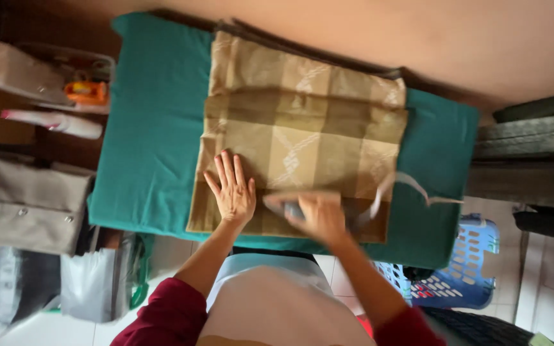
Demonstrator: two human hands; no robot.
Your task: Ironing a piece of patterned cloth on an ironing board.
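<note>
- My left hand [232, 191] lies flat, fingers spread, pressing on a tan checked cloth [299, 138] spread over a table [155, 134] padded in green.
- My right hand [318, 214] is closed around the handle of an iron [290, 206], blurred, which sits on the cloth's near edge just beside the left hand; a pale cord [418, 186] trails off to the right.
- The cloth reads as light, soft and limp, folded into layers; I judge it would slide and wrinkle easily on the padding, so a flat palm near the iron is the sound way to pin it, and lifting would be best done by an edge or corner.
- The iron looks the heavier, rigid item, to be held by the handle only.
- A blue plastic basket [463, 269] stands on the floor to the right; bags and clutter [27, 205] crowd the left.
</note>
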